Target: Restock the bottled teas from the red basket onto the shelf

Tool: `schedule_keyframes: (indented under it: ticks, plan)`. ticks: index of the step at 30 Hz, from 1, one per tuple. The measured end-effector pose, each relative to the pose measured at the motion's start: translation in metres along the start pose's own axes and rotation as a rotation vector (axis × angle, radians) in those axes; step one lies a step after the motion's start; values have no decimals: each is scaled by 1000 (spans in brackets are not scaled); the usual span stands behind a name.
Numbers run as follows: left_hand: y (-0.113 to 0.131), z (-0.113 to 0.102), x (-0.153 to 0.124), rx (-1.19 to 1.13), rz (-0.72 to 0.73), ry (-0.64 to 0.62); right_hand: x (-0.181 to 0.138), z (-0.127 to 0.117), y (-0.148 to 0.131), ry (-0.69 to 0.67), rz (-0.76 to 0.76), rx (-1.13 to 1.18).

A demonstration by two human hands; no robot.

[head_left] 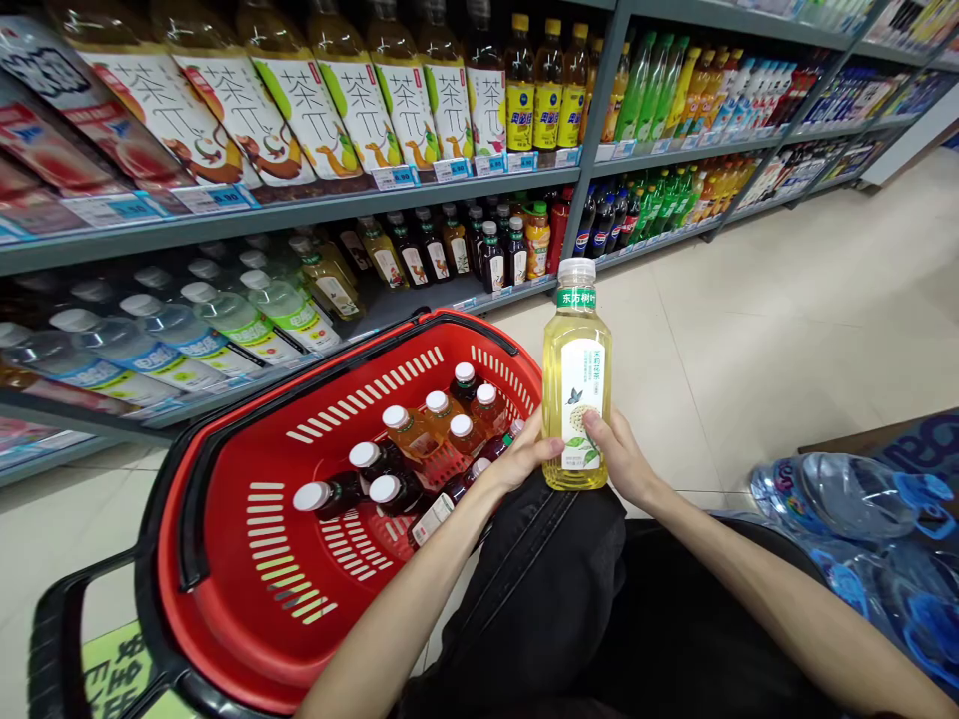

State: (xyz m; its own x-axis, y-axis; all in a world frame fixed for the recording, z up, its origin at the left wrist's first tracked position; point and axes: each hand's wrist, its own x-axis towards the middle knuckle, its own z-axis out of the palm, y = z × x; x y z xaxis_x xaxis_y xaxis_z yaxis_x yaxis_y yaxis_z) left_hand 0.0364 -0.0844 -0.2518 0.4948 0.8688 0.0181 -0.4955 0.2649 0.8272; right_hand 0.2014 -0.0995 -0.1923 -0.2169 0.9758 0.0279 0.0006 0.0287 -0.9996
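Red basket (225,559) holds capped bottles (409,459); left hand (524,454), right hand (621,459) fingers clasp upright yellow bottle (576,384).

The one camera is riding on the person's head, looking forward and steeply down, so both forearms are coming in from the bottom edge. It is facing along a shop aisle, with the shelves (300,215) running from the left away to the upper right and the floor (786,300) filling the right side. It is sitting close: the left hand (524,454), the right hand (623,461) and the yellow bottle (576,379) are showing near the middle, and the red basket (225,599) is crowding the lower left.
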Motion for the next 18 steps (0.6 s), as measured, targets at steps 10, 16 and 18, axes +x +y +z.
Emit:
schedule_keyframes:
  ticks: [10,16,18]
  plan:
    - [1,2,-1,6,8,10,-3,-1,13,53,-27,-31]
    - [0,3,1,23,24,-9,-3,1,20,74,28,41]
    - [1,3,1,33,27,-14,-3,2,19,75,28,43]
